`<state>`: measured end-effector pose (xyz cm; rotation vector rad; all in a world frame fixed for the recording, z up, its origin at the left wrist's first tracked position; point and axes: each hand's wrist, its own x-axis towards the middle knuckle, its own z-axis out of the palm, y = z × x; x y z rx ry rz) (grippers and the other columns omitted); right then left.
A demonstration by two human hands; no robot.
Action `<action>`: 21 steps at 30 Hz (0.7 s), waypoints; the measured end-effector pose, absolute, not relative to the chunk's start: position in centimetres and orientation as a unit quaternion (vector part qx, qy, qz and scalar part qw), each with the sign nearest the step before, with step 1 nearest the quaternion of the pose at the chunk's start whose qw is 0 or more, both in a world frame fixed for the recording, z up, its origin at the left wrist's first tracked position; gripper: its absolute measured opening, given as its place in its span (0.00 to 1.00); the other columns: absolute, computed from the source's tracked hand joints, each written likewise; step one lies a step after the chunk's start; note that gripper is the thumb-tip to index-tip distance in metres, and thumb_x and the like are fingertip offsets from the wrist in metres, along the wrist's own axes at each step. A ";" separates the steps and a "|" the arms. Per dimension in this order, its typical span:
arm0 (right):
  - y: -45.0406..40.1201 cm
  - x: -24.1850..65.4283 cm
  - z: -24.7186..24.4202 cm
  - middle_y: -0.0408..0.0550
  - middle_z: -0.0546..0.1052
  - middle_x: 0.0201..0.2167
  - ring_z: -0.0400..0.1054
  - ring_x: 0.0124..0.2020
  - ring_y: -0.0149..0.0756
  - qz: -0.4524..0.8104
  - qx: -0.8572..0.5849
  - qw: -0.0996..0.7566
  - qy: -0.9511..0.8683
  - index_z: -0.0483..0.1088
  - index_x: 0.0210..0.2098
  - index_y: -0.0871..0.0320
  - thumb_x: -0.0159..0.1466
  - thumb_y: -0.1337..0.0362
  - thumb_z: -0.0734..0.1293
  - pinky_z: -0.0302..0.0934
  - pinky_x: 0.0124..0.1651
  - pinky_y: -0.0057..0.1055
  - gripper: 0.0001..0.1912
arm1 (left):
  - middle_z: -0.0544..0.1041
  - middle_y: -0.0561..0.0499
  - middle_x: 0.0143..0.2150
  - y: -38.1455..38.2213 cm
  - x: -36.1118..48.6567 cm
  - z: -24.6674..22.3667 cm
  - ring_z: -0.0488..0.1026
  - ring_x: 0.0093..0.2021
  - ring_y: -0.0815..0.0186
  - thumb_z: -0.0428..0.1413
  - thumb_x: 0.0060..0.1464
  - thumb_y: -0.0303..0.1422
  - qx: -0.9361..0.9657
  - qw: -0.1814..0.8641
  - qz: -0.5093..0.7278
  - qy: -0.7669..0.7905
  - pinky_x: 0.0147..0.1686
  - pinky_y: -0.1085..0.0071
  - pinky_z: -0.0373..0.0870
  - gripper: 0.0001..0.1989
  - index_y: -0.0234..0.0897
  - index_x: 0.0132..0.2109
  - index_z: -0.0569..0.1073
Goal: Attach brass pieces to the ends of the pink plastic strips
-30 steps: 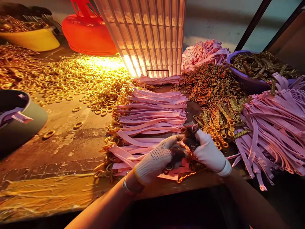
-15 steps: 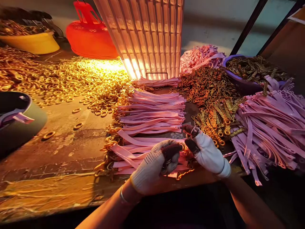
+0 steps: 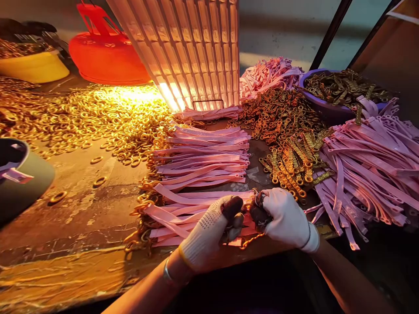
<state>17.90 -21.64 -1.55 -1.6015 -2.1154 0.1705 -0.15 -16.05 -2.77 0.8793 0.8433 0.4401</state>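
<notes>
My left hand [image 3: 218,232], in a dotted white glove with dark fingertips, is closed over the near pink straps, thumb against curled fingers. What it may hold is hidden. Just beside it, my right hand [image 3: 282,219], also gloved, is closed with its dark fingertips bent inward. Small gold metal shows at its fingertips, too hidden to name. Beneath both hands lie rows of pink straps [image 3: 203,163], with gold rings [image 3: 144,205] along their left ends. A short gold chain [image 3: 252,240] lies below my hands at the table edge.
Gold rings [image 3: 81,115] lie heaped at left under a red lamp [image 3: 108,59], beside a ribbed translucent panel [image 3: 203,52]. At right are gold link pieces [image 3: 281,115], a purple basin [image 3: 314,98] and a pink strap pile [image 3: 369,165]. A dark tub [image 3: 36,183] stands left.
My right hand has come down and its fingers have curled in. A ring seen between the hands earlier is now mostly hidden. The whole view has shifted slightly.
</notes>
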 end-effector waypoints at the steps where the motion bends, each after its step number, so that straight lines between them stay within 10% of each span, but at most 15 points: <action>1: -21.6 18.0 -1.3 0.45 0.70 0.23 0.60 0.26 0.34 0.087 -0.588 0.236 -0.769 0.69 0.24 0.58 0.61 0.65 0.64 0.51 0.32 0.33 0.09 | 0.62 0.59 0.15 -15.9 -0.2 -2.6 0.53 0.14 0.76 0.58 0.56 0.50 0.463 0.774 0.191 0.388 0.13 0.79 0.48 0.21 0.36 0.29 0.67; 12: -20.4 18.1 -2.0 0.40 0.70 0.26 0.61 0.28 0.30 0.507 -0.526 0.419 -0.539 0.74 0.31 0.60 0.64 0.50 0.69 0.57 0.31 0.25 0.18 | 0.73 0.53 0.28 -12.7 -0.3 -2.7 0.65 0.28 0.71 0.56 0.60 0.39 0.742 0.545 0.184 0.345 0.27 0.76 0.63 0.11 0.36 0.33 0.71; 21: -19.4 18.8 -2.6 0.41 0.72 0.25 0.64 0.28 0.30 0.337 -0.565 0.407 -0.634 0.75 0.30 0.59 0.65 0.60 0.68 0.58 0.35 0.27 0.11 | 0.63 0.57 0.16 -12.3 0.6 -1.8 0.53 0.15 0.74 0.53 0.62 0.44 0.580 0.708 0.088 0.394 0.13 0.78 0.48 0.18 0.38 0.29 0.65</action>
